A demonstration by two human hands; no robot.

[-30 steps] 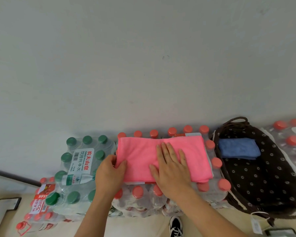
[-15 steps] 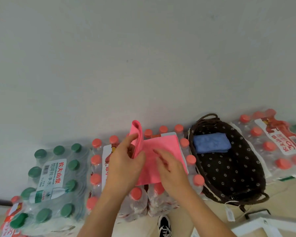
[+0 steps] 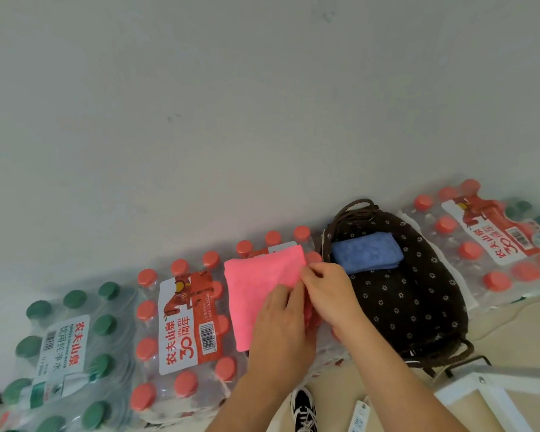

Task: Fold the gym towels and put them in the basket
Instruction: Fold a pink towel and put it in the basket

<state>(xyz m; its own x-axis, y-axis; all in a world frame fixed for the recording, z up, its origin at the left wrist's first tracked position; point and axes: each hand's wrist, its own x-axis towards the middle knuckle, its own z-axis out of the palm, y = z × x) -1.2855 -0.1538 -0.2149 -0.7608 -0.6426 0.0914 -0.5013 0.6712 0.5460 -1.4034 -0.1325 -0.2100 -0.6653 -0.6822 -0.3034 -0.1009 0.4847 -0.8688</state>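
Observation:
A pink towel point(image 3: 256, 282), folded into a narrow rectangle, lies on a shrink-wrapped pack of red-capped water bottles point(image 3: 181, 325). My left hand point(image 3: 281, 332) rests on the towel's near right part, fingers laid over it. My right hand point(image 3: 331, 294) pinches the towel's right edge. To the right stands a dark brown dotted basket point(image 3: 418, 310) with a folded blue towel point(image 3: 367, 252) lying in its far end.
A pack of green-capped bottles point(image 3: 66, 353) sits at the left and another red-capped pack point(image 3: 493, 241) to the right of the basket. A grey wall rises behind. Below are a black shoe point(image 3: 303, 410), a white frame point(image 3: 487, 397) and a power strip point(image 3: 359, 416).
The left half of the pink towel was lifted and folded over to the right, so it is now half as wide. Both hands moved to its right edge. The view shifted right.

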